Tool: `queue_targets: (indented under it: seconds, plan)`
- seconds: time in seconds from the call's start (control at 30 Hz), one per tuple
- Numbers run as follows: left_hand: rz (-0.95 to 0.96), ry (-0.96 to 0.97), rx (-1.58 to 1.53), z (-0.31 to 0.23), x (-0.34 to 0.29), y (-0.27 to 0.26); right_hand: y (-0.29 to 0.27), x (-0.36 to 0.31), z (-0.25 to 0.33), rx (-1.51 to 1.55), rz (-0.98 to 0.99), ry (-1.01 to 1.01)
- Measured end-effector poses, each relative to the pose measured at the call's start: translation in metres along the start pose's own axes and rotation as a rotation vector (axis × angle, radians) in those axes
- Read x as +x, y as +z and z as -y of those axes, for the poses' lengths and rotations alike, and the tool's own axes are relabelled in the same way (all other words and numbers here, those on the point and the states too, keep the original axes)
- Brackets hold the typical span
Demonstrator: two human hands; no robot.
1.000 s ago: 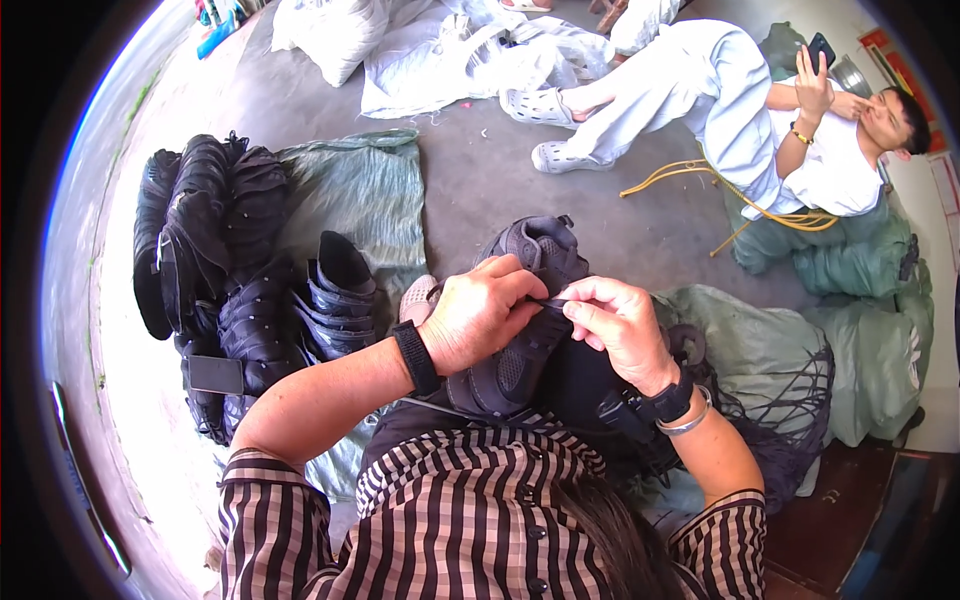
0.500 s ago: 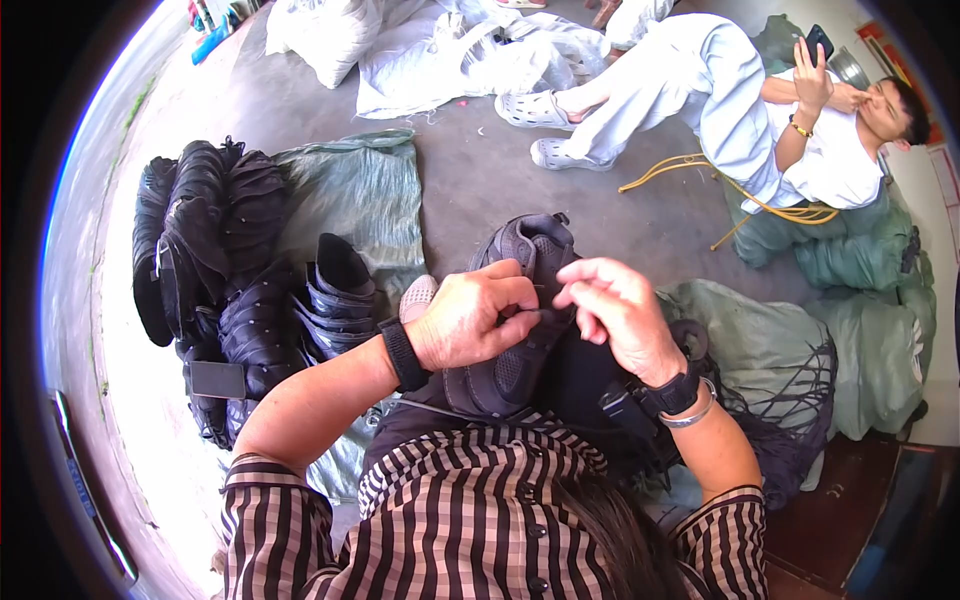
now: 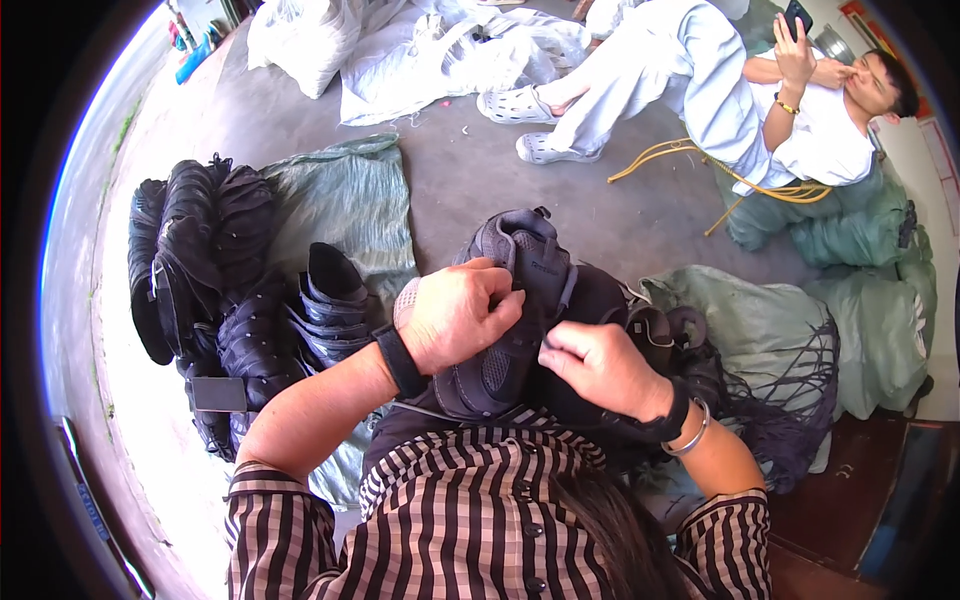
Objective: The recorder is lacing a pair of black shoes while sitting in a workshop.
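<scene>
A dark grey shoe (image 3: 492,372) with a mesh side sits in my lap, its collar pointing away from me. My left hand (image 3: 455,315) is closed over the shoe's left side near the lacing, thumb against the bent fingers; what it pinches is hidden. Just right of the shoe, the fingers of my right hand (image 3: 605,370) press together at the tips. Something dark and thin shows at those fingertips, too small to name. Part of the shoe's front is behind my left hand. A pale dotted sole (image 3: 405,300) peeks out beside that hand.
Stacked dark shoe pieces (image 3: 255,330) stand at the left beside a green woven sheet (image 3: 350,200). On the right, dark laces (image 3: 790,400) lie over a green sack (image 3: 720,300). A seated person (image 3: 820,140) holds a phone; white sacks (image 3: 300,40) lie at the back.
My right hand has moved down and nearer to me, its spread fingers now pressed together. My left hand has shifted slightly left, still closed. The whole view has shifted a little.
</scene>
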State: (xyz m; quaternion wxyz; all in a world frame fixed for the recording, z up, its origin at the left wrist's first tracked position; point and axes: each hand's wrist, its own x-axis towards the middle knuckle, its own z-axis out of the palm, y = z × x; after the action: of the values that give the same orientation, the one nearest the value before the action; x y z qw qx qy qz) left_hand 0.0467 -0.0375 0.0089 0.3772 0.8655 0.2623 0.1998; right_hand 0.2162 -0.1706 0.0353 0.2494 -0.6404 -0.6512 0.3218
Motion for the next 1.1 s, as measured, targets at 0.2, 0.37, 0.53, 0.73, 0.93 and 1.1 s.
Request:
queue_targets:
  seconds: [0.2,0.37,0.53,0.73,0.93,1.1]
  plan:
    - [-0.049,-0.09,0.235,-0.016,0.009,0.005,-0.035,0.005,-0.033,0.321,-0.106,0.345]
    - [-0.147,-0.084,0.215,-0.012,0.0,0.015,-0.016,-0.007,-0.006,0.158,0.219,0.11]
    - [-0.098,-0.245,0.082,-0.012,0.005,0.01,-0.036,-0.011,0.006,0.909,0.321,0.34]
    - [-0.102,-0.324,-0.434,0.008,-0.004,0.0,-0.029,-0.062,-0.028,0.78,0.445,0.635]
    - [-0.252,-0.032,-0.355,0.017,0.002,-0.008,-0.035,-0.105,-0.092,0.635,-0.296,0.684]
    - [0.043,0.306,0.396,-0.009,0.024,-0.022,-0.019,-0.059,-0.072,0.374,-0.512,0.408]
